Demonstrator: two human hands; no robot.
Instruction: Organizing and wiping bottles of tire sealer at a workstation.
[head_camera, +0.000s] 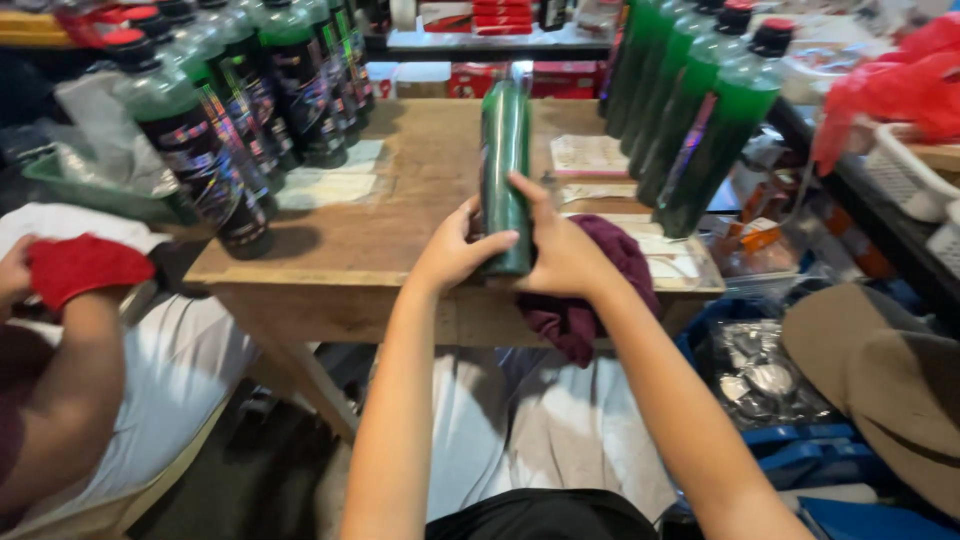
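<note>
A green bottle (505, 140) lies lengthwise on the wooden table (380, 235), its far end pointing away from me. My left hand (455, 250) grips its near end from the left, thumb across the front. From the right, my right hand (558, 250) holds the same end. Under my right wrist lies a dark purple cloth (600, 290), draped over the table's front edge. Sheets of labels (590, 155) lie on the table just right of the bottle.
Rows of upright green bottles with dark labels stand at the left (215, 150) and the right (700, 130) of the table. Another person's arm with a red cloth (85, 265) is at far left. A bag of caps (765, 375) and a white basket (905, 170) sit at right.
</note>
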